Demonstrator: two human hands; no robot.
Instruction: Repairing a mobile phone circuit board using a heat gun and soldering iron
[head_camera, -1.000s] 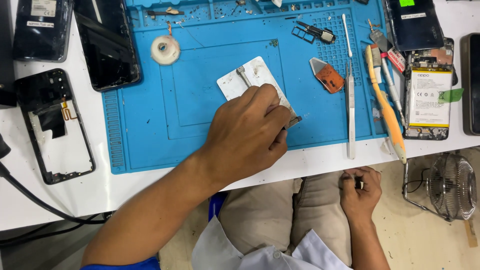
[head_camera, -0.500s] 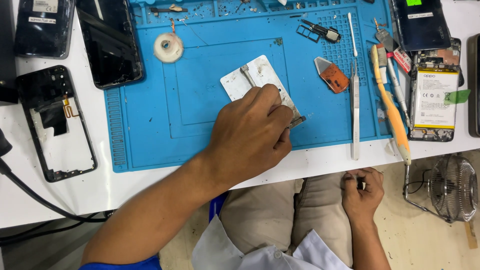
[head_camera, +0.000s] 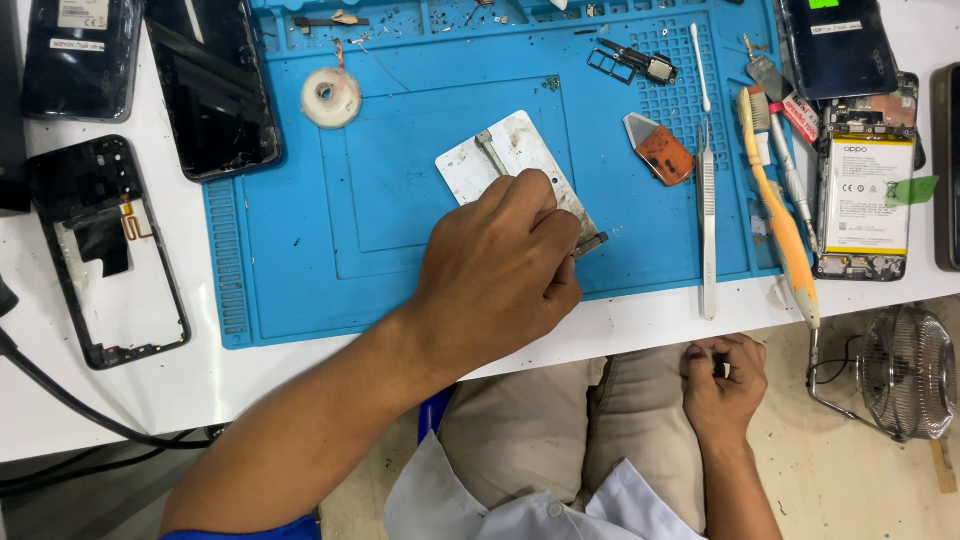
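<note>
My left hand (head_camera: 495, 275) rests on the blue work mat (head_camera: 300, 240), with its fingers pinched on a small grey metal piece (head_camera: 590, 243). The piece pokes out at the lower right corner of a scuffed silver metal plate (head_camera: 500, 150). The hand covers the near half of that plate. My right hand (head_camera: 722, 388) lies on my lap below the table edge with its fingers curled in. I cannot make out anything inside it.
Long tweezers (head_camera: 708, 220), a yellow brush (head_camera: 780, 220), an orange-and-grey pry tool (head_camera: 660, 148) and a tape roll (head_camera: 330, 96) lie on the mat. An open phone with its battery (head_camera: 866, 195) is at the right. A phone frame (head_camera: 105, 250) and dark screens (head_camera: 210, 85) are at the left. A small fan (head_camera: 905, 370) stands beside my knee.
The view has drifted slightly. Both hands stay where they were.
</note>
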